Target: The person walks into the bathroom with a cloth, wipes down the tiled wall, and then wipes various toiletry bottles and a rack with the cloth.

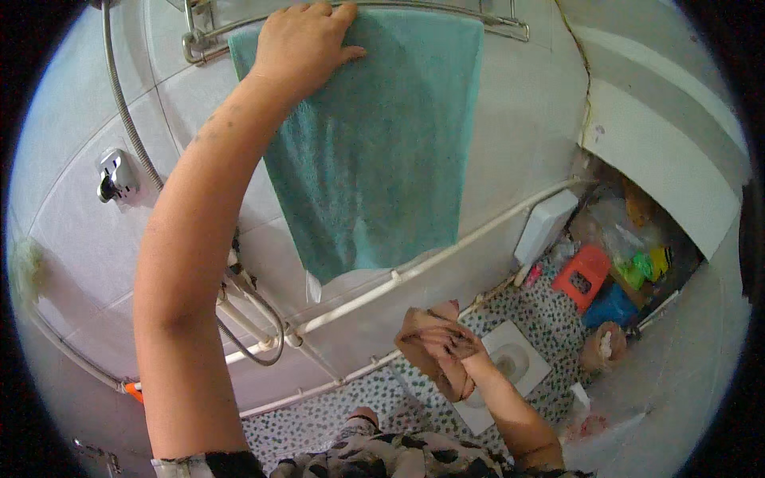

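Left arm (182, 287) raised | left hand (301, 44) on teal towel (382, 151) (clamped, I cannot tell) | right hand (460, 344) clasps brown cloth (413, 327) | best press evenly

Towel (390, 143) on rail (505, 21) above pipe (351, 302)

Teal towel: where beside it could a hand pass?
Right of the towel is bare tile, between the metal rack above and white pipe below. Crowded: its left, crossed by the left arm with the hose beyond, and the top left, under the left hand.
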A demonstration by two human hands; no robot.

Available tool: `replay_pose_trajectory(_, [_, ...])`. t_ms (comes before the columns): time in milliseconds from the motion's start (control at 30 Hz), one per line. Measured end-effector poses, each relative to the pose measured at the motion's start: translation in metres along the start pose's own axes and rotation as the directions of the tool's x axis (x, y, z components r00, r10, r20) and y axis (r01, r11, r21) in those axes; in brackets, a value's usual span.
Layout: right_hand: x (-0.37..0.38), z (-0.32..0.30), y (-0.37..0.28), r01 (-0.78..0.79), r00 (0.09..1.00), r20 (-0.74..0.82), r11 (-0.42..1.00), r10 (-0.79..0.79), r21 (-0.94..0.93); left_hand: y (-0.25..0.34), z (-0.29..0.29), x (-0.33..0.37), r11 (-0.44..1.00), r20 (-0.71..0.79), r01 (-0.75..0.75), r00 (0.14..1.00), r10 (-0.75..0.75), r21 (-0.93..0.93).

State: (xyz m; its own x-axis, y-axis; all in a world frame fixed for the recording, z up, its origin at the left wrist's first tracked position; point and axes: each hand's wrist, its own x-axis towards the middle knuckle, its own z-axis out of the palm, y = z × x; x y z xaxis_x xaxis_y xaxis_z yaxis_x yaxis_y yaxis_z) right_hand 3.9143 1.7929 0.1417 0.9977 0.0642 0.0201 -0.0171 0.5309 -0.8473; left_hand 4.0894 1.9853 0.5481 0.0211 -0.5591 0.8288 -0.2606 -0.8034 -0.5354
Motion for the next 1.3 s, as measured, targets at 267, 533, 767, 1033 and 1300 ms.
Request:
replay_pose_trajectory(267, [0.029, -0.065, -0.069, 0.173, 0.983, 0.033, 0.973, -0.18, 0.155, 0.008, 0.025, 0.005, 0.999, -0.207, -0.034, 0.977, 0.04, 0.033])
replay_pose_trajectory(533, [0.075, -0.071, -0.237, 0.322, 0.916, 0.193, 0.931, -0.353, 0.175, 0.012, 0.019, 0.003, 0.996, -0.193, 0.0, 0.981, 0.017, 0.091])
replay_pose_trajectory(767, [0.092, 0.006, -0.462, 0.644, 0.765, 0.086, 0.763, -0.639, -0.059, 0.024, -0.009, 0.021, 0.993, 0.123, 0.101, 0.987, -0.107, 0.056])
replay_pose_trajectory(1033, [0.1, 0.037, -0.565, 0.749, 0.65, -0.05, 0.651, -0.758, -0.12, 0.023, -0.011, 0.029, 0.987, 0.169, 0.161, 0.973, -0.156, -0.017])
replay_pose_trajectory(1300, [0.089, 0.029, -0.594, 0.732, 0.647, -0.127, 0.659, -0.752, -0.171, 0.032, -0.028, 0.038, 0.952, 0.249, 0.304, 0.926, -0.283, -0.048])
